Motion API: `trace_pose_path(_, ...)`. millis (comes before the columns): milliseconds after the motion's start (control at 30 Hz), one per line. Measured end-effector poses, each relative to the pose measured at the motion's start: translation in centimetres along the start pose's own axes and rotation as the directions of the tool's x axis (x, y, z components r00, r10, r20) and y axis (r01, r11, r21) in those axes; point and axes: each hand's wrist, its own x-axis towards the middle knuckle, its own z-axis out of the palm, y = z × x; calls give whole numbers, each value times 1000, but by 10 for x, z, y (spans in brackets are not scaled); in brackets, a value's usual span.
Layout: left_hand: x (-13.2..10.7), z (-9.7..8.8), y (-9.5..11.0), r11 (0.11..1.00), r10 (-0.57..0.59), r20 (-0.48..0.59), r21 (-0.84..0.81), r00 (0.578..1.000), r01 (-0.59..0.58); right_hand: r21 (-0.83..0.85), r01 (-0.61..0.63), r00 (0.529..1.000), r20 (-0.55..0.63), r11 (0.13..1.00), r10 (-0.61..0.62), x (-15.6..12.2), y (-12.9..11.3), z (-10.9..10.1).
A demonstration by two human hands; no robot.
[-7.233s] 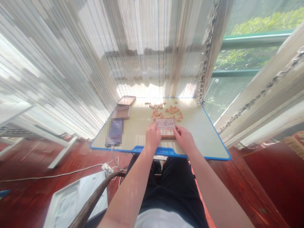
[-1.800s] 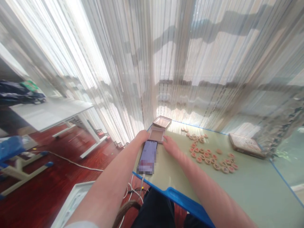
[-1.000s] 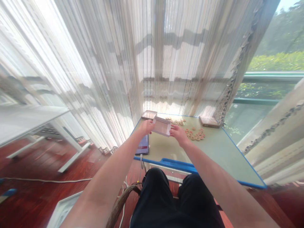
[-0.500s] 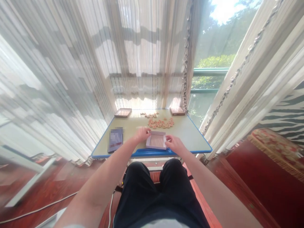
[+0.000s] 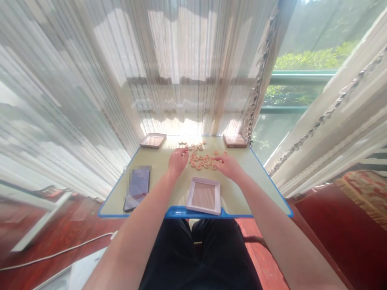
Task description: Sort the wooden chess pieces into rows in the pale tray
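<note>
Round wooden chess pieces, several with red marks, lie loosely spread over the middle of the table. My left hand is at the left side of the pieces, its fingers curved and apart. From the right, my right hand reaches in with its fingertips over the right edge of the pieces; whether they touch one is too small to tell. I see nothing held in either hand. Between my forearms, a shallow pale box tray lies at the table's front edge, its brown inside facing up.
On the left of the table lies a dark tablet-like device, partly blurred out. A second shallow tray is at the back left, and a flat box at the back right. Striped curtains hang behind.
Both hands have let go of the shallow tray and moved forward to the chess pieces. The tray stays at the front edge. The view has tilted down and closer.
</note>
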Motion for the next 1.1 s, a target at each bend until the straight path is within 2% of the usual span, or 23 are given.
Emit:
trace_pose_path(67,4,10,-2,999,25,-34,34,999,-24,-54,72,986,-144,996,-80,14,9,8)
trace_pose_path(133,3,20,-4,994,97,3,42,995,-97,-80,139,965,-211,987,-153,21,18,17)
trace_pose_path(233,0,28,-7,985,173,99,-17,980,-172,-108,203,962,-162,973,-219,23,26,26)
trace_pose_path(300,-1,26,-7,983,179,88,-47,980,-176,-124,192,970,-127,973,-208,22,28,29)
trace_pose_path(367,-2,17,-4,986,162,86,-65,983,-156,-141,171,978,-94,975,-185,21,28,29)
trace_pose_path(433,-3,3,2,986,158,153,-84,976,-147,-147,150,983,-80,978,-163,22,30,29)
trace_pose_path(467,-5,-5,6,980,183,247,-120,952,-157,-149,135,985,-85,979,-149,23,31,28)
trace_pose_path(500,-7,-13,9,972,217,374,-163,902,-167,-154,117,986,-98,981,-133,24,32,27)
trace_pose_path(533,-11,-21,12,969,240,499,-180,832,-172,-161,101,987,-111,982,-120,24,34,27)
trace_pose_path(567,-15,-27,15,972,233,562,-164,794,-169,-171,93,987,-117,981,-114,25,35,26)
trace_pose_path(633,-23,-34,19,977,213,615,-111,760,-184,-191,93,987,-109,977,-115,26,37,26)
trace_pose_path(733,-32,-31,21,965,243,646,-87,723,-246,-193,96,989,-96,977,-116,26,36,26)
trace_pose_path(800,-35,-25,22,953,273,637,-77,721,-292,-168,126,986,-85,978,-142,25,33,27)
trace_pose_path(933,-34,-15,23,943,282,600,-32,748,-330,-105,234,972,13,967,-234,25,28,29)
trace_pose_path(1100,-28,-16,19,947,274,543,-7,793,-323,-64,221,975,30,973,-220,26,27,31)
